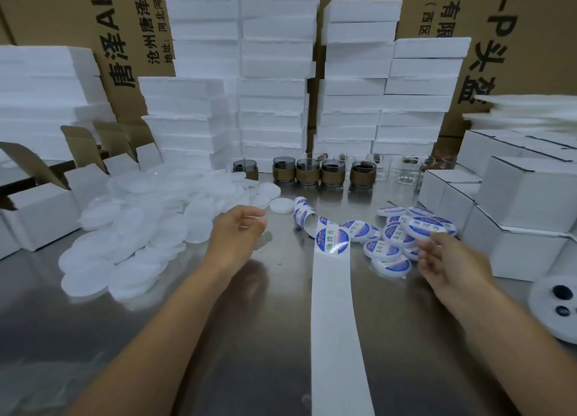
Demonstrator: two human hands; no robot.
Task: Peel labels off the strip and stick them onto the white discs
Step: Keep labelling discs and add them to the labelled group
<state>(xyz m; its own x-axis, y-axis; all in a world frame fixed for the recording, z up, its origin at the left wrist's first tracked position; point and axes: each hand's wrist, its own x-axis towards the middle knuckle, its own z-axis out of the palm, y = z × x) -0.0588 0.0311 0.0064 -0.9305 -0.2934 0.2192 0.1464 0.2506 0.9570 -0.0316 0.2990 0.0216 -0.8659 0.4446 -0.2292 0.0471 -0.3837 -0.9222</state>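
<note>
A white backing strip (338, 322) runs up the middle of the steel table. One round blue-and-white label (332, 240) sits on it, and its far end curls into a roll (302, 213). A heap of plain white discs (140, 228) lies at the left. My left hand (237, 231) is at the heap's right edge, fingers curled round a blurred white disc (264, 238). Several labelled discs (390, 244) are piled at the right. My right hand (446, 262) hovers over them, its relaxed fingertips touching the near edge of the topmost labelled disc (426, 226).
White cartons (524, 216) stand at the right and open ones (40, 216) at the left. Dark jars (307, 172) and clear glasses (409, 172) line the back, in front of foam stacks (274, 103). A white plate with dark buttons (552, 306) lies at the right edge.
</note>
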